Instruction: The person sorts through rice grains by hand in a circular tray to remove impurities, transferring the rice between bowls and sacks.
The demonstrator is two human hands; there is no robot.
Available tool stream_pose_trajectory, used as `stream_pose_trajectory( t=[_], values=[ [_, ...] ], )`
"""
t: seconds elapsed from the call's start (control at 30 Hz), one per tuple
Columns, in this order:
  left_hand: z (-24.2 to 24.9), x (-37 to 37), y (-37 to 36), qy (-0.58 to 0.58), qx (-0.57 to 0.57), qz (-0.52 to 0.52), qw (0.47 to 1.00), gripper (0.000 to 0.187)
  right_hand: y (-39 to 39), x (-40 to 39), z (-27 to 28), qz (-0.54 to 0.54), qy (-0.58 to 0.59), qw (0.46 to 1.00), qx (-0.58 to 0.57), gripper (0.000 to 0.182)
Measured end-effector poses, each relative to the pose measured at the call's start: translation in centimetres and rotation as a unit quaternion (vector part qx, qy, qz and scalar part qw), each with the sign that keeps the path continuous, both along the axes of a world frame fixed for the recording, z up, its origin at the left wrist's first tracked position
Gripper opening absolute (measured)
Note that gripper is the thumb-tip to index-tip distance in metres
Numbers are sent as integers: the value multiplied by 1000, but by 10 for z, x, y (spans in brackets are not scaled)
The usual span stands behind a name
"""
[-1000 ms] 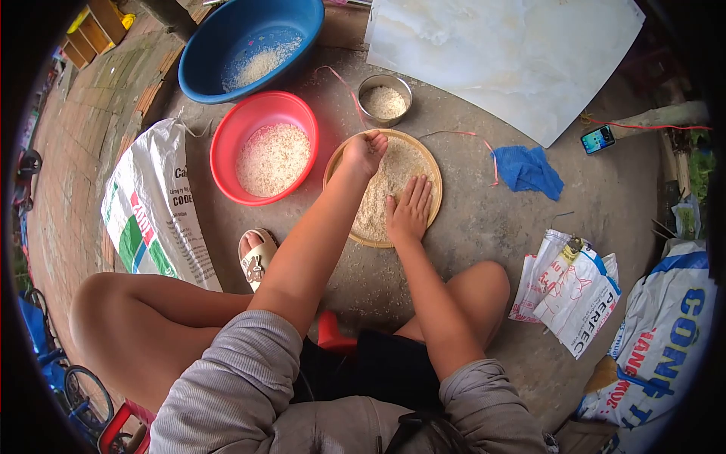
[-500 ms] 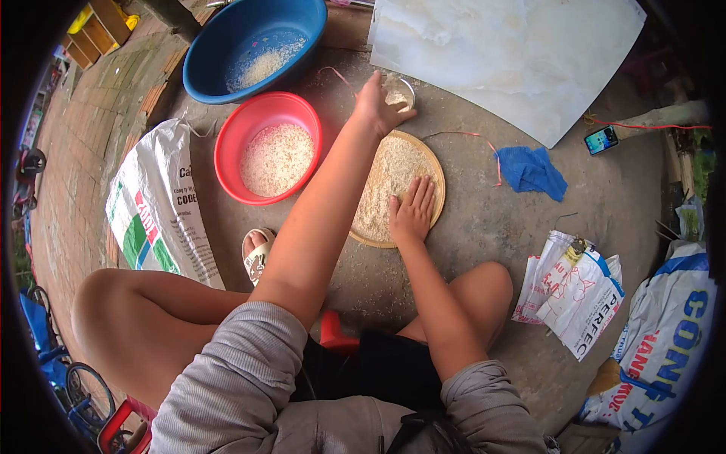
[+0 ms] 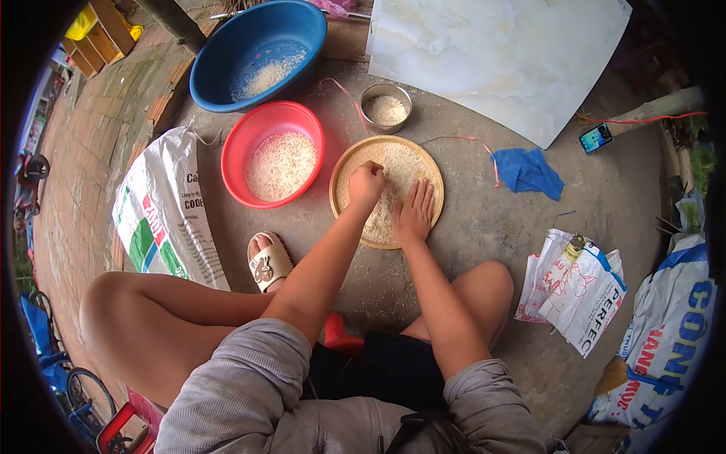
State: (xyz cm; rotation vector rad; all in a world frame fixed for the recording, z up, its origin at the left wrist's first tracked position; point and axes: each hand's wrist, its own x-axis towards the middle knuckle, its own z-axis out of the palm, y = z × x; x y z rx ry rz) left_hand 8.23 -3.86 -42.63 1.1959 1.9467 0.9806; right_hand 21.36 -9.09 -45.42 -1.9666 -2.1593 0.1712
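A round woven tray lies on the ground in front of me, covered with pale rice. Over its left half my left hand is closed, fingertips pinched together; whatever they hold is too small to make out. My right hand lies flat on the rice at the right side, fingers stretched out. Just beyond the tray stands a metal bowl with rice in it. A red basin holding more rice is to the left, and behind it a blue basin contains a smaller heap.
A white printed sack lies at the left by my sandalled foot. To the right are a blue cloth, a phone, folded printed bags and a large sack. A pale marbled sheet is at the back.
My left hand has come back from the metal bowl to above the tray, and its fingers have closed. My right hand stays flat on the rice. The view has shifted slightly.
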Motion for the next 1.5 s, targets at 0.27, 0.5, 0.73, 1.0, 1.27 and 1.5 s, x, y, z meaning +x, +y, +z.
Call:
stream_pose_trajectory(
  t=[0.27, 0.5, 0.73, 1.0, 1.27, 1.5],
  values=[
    [-12, 0, -47, 180, 88, -190, 961, 20, -6, 12, 18, 18, 141, 986, 85, 31],
    [-6, 3, -66, 77, 42, -141, 986, 22, -18, 21, 18, 86, 166, 982, 16, 20],
    [2, 4, -59, -315, -115, 11, 942, 28, -18, 22, 17, 73, 207, 976, 9, 16],
    [12, 9, -47, -660, -149, 54, 735, 36, 2, -10, 74, 116, 450, 885, -32, 12],
    [18, -1, -31, -661, -143, 47, 735, 32, 3, 26, 48, 24, 326, 944, 40, 18],
    [-1, -14, -33, -684, -154, 97, 707, 33, -14, 26, 29, 72, 148, 986, 1, 15]
  ],
)
